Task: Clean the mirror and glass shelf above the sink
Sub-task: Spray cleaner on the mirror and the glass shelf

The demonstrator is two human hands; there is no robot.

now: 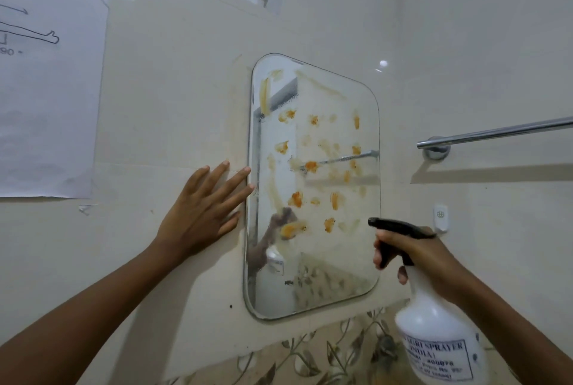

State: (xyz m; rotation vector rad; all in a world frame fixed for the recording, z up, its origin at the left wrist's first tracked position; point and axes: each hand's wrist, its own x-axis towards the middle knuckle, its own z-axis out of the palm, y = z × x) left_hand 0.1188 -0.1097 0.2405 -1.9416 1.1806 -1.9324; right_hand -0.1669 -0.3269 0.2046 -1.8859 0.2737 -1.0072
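A rounded rectangular mirror [313, 273] hangs on the cream tiled wall, smeared with many orange-brown blotches and wet with fine droplets. My left hand [203, 209] lies flat on the wall, fingers spread, fingertips touching the mirror's left edge. My right hand [412, 256] grips a white spray bottle [434, 332] by its black trigger head, whose nozzle points at the mirror's lower right side. The glass shelf and the sink are out of view.
A chrome towel rail [496, 133] runs along the right wall. A small white hook [441, 217] sits below it. A paper sheet with a drawing [46, 90] is taped on the left. A floral tile band [325, 350] runs under the mirror.
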